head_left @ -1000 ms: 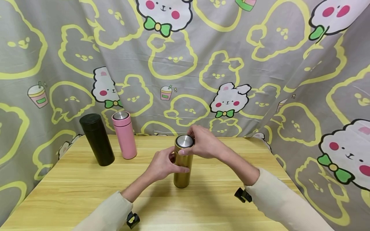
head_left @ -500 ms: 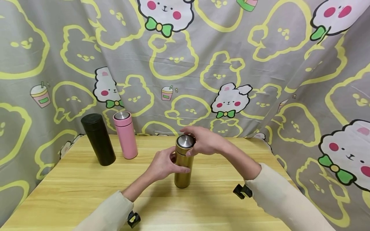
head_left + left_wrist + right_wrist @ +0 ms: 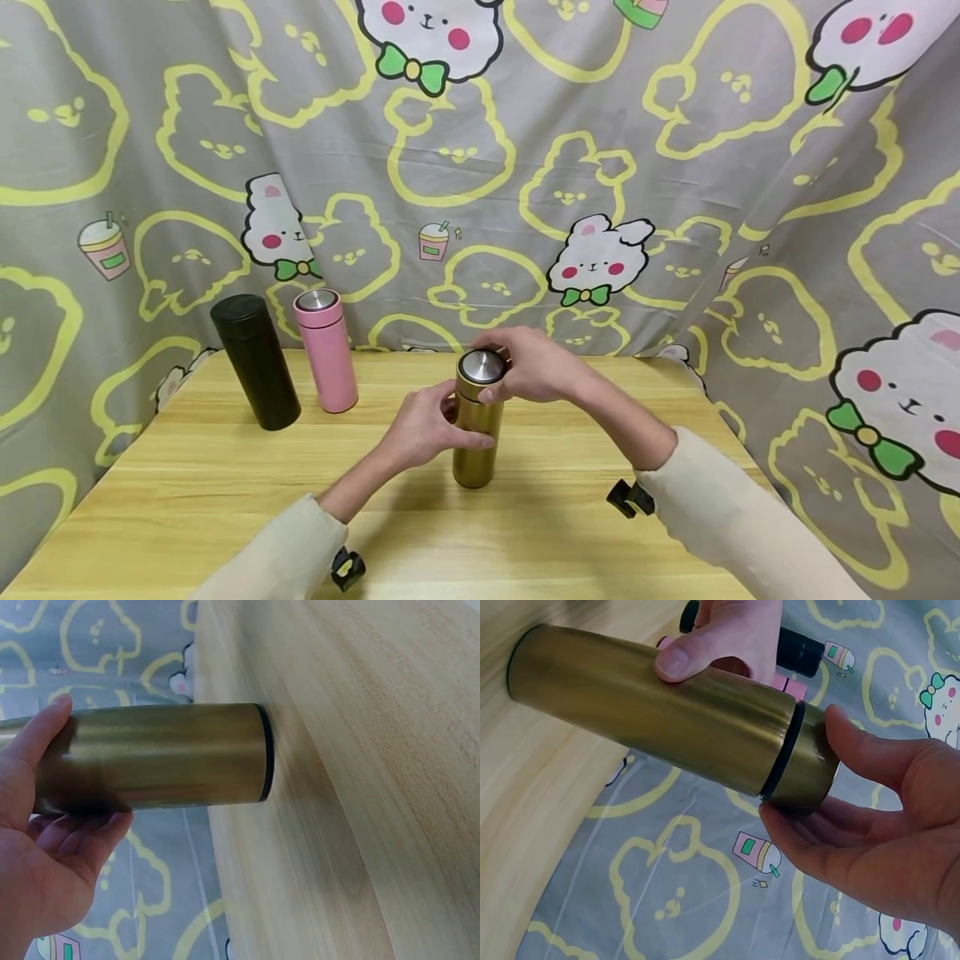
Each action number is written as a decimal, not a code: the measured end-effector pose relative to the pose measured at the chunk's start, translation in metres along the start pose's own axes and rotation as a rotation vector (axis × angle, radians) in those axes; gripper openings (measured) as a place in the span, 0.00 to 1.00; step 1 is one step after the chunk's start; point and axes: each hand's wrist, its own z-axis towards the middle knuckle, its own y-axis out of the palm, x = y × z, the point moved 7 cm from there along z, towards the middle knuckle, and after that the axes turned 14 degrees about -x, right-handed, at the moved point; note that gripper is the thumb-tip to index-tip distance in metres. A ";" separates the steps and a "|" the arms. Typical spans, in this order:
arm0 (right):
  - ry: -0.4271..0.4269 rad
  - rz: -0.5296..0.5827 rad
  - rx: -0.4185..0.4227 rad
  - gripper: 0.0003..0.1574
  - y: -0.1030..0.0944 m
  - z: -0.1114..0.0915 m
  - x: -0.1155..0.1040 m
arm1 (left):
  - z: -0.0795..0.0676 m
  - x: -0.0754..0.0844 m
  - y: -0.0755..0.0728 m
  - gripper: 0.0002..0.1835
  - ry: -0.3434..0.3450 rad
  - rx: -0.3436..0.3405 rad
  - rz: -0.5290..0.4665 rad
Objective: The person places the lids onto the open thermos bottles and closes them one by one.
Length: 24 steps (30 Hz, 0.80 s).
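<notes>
A gold thermos flask [image 3: 474, 462] stands upright on the wooden table, its lid [image 3: 482, 365] topped with a silver disc. My left hand [image 3: 425, 427] grips the flask's body from the left, thumb across the front. Around the lid, my right hand [image 3: 536, 367] curls its thumb and fingers from the right. In the right wrist view a dark ring separates the gold lid [image 3: 810, 761] from the body [image 3: 660, 705]. The left wrist view shows the flask's lower body [image 3: 172, 754] and its black base rim close to the tabletop.
A black thermos flask [image 3: 258, 367] and a pink thermos flask [image 3: 327, 358] stand side by side at the back left of the wooden table [image 3: 225, 508]. Behind the table's far edge hangs a grey patterned curtain [image 3: 480, 225].
My right thumb and fingers have shifted around the lid, the thumb a little to the right and the fingers further over its far side. The left hand keeps its grip.
</notes>
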 end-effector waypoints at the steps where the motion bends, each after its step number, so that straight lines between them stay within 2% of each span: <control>1: 0.003 -0.006 0.016 0.38 0.000 0.000 0.000 | 0.000 0.000 0.000 0.39 0.001 0.000 -0.001; 8: 0.052 -0.039 0.103 0.35 0.000 0.000 0.003 | 0.000 0.001 0.000 0.37 0.015 0.007 -0.009; 14: 0.089 -0.030 0.131 0.37 0.001 0.000 0.007 | -0.001 0.000 -0.001 0.37 0.015 0.015 -0.010; 20: 0.090 -0.031 0.110 0.37 0.002 -0.001 0.006 | -0.001 0.000 0.000 0.38 0.011 0.010 0.001; 24: 0.093 -0.015 0.041 0.46 0.002 -0.002 0.004 | -0.001 0.001 0.000 0.37 0.013 0.005 0.005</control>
